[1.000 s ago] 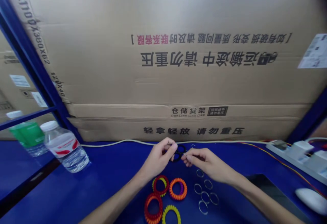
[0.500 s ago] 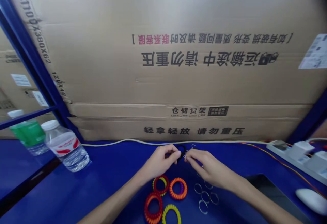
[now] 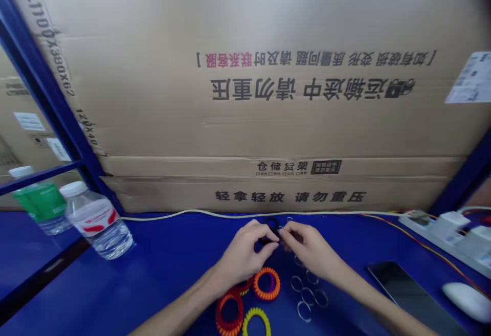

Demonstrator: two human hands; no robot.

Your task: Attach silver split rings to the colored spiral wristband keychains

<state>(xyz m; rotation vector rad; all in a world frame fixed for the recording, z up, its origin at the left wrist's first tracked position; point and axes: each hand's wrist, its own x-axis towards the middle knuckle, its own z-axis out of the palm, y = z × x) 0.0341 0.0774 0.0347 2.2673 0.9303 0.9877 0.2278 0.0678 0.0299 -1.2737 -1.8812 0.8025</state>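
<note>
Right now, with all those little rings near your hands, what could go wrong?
The black ring pinched by the left hand beside the right hand might slip and fall among the metal rings below. The right hand could also bump those thin metal rings, and they might slide apart across the blue table.

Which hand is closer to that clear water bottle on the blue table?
The left hand is closer: it is to the right of the water bottle, with bare table between them. The right hand is farther away, on the other side of the left hand.
</note>
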